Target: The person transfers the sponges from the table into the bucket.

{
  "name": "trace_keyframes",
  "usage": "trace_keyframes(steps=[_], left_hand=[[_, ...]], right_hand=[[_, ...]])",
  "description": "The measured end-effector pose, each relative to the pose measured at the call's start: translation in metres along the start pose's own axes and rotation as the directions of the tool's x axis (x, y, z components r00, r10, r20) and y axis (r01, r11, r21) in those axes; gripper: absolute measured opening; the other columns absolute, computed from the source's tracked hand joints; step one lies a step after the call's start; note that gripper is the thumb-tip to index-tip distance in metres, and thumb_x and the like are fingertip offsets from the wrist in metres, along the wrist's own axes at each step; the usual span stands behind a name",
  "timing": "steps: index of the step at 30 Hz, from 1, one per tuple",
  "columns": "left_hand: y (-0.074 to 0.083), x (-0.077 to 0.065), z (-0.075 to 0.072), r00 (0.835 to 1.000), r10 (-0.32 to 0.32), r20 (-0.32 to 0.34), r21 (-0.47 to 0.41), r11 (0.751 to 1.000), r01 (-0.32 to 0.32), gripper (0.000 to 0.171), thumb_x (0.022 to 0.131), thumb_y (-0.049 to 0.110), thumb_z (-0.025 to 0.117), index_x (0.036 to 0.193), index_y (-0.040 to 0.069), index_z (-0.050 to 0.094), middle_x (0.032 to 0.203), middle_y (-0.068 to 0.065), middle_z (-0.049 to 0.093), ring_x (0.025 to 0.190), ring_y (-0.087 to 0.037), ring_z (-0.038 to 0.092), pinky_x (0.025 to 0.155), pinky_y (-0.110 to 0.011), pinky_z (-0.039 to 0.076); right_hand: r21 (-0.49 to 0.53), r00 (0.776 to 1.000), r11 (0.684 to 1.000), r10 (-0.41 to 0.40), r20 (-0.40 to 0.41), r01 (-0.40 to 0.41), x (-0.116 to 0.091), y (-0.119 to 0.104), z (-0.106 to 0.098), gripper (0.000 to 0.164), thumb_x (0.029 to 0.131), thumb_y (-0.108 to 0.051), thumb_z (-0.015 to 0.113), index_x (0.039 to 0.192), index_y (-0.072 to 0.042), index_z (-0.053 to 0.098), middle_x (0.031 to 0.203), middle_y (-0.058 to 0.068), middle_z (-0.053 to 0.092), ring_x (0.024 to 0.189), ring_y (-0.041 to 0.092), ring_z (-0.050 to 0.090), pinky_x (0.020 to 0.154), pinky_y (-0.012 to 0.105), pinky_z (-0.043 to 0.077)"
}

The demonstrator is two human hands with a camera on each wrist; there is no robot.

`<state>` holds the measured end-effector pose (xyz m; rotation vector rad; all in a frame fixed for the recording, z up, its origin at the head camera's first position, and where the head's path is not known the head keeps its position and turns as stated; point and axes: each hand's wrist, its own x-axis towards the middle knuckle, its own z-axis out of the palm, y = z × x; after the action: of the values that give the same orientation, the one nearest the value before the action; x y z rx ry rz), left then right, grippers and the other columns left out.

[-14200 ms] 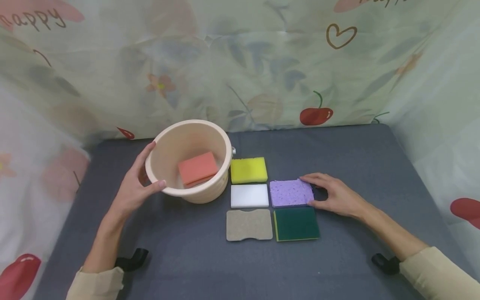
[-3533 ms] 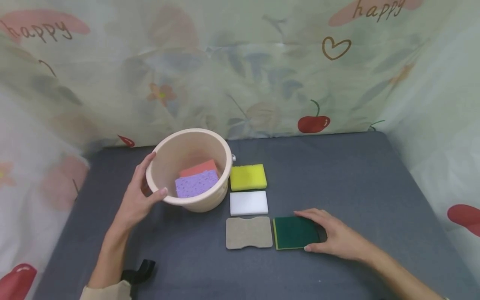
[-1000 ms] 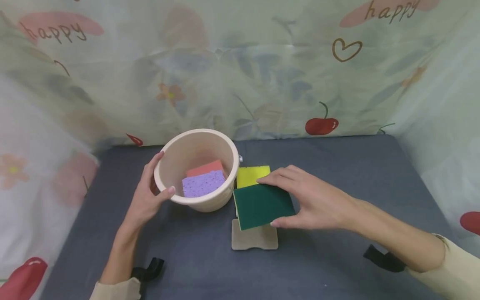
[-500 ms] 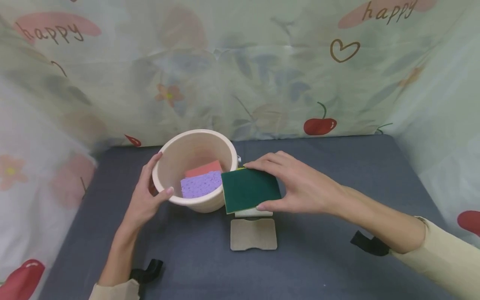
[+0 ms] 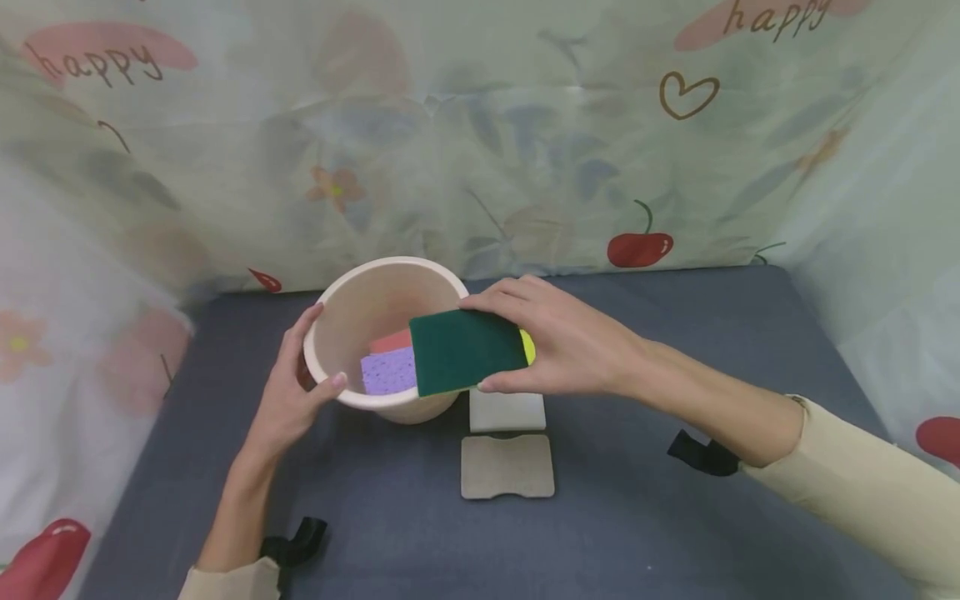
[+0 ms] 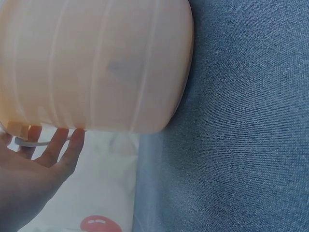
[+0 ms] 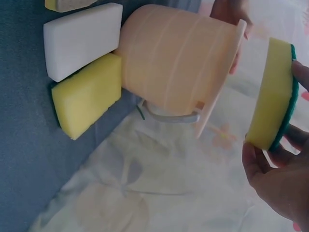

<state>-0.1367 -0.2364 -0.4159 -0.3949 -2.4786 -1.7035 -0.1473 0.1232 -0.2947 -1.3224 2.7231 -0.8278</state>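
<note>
Hazards, left to right.
Left hand [image 5: 292, 400]: clamped on the rim of bucket [image 5: 412, 411], thumb lapped over the near edge, fingers round the outside. Likely fault: bucket tipped or slid across tabletop [image 5: 637, 517], from a pull at one side only; with a slide to the right, yellow sponge [image 7: 89, 96] just beside shoved askew.
Inside bucket: purple sponge [image 5: 387, 372], lying partly over coral sponge [image 5: 391, 341]. Likely fault: crooked pile, from a drop onto uneven pieces.
Scouring sponge [image 5: 465, 352]: held aloft, green face up, overlapping the bucket mouth in the head view, apart from the rim in the right wrist view. Likely fault: catch on the right rim, from too low a pass; or fall outside onto white sponge [image 5: 507, 412], from early release.
Right hand [image 5: 562, 340]: clamped on scouring sponge, thumb at near edge, fingers at far edge. Likely fault: slip or buckling of soft foam, from too light or too hard a pinch.

Count, left to right.
Hands: two.
Bucket: one, standing on tabletop, with one grey handle [image 7: 171, 119].
Purple sponge: one, in bucket.
Coral sponge: one visible, in bucket; anything beneath, impossible to tell.
Scouring sponge: one, in right hand.
Grey pad [image 5: 507, 468]: one, notched, on tabletop.
White sponge: one, just beyond grey pad.
Yellow sponge: one, mostly hidden in head view.
</note>
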Motion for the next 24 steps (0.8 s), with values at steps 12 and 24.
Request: trace_keyframes(steps=[12,24], left_hand=[[0.0,-0.002,0.0,1.0,-0.008,0.0,0.005,1.0,0.008,0.09,0.085,-0.003,0.067,0.158,0.025,0.024,0.15,-0.012,0.03,0.119,-0.03,0.044,0.084,-0.015,0.048],[0.003,-0.001,0.001,1.0,-0.005,-0.013,0.001,1.0,0.005,0.091,0.082,-0.006,0.067,0.158,0.024,0.026,0.146,-0.012,0.034,0.115,-0.026,0.048,0.081,-0.015,0.049]], right_hand=[[0.031,1.0,0.999,-0.015,-0.022,0.015,0.023,0.0,0.007,0.069,0.081,-0.04,0.08,0.141,-0.018,0.055,0.132,-0.002,0.051,0.116,0.014,0.047,0.092,0.032,0.045],[0.069,1.0,0.997,0.03,0.008,-0.03,0.053,0.006,0.022,0.073,0.081,-0.042,0.079,0.144,-0.016,0.051,0.13,0.003,0.053,0.115,0.017,0.049,0.094,0.032,0.044]])
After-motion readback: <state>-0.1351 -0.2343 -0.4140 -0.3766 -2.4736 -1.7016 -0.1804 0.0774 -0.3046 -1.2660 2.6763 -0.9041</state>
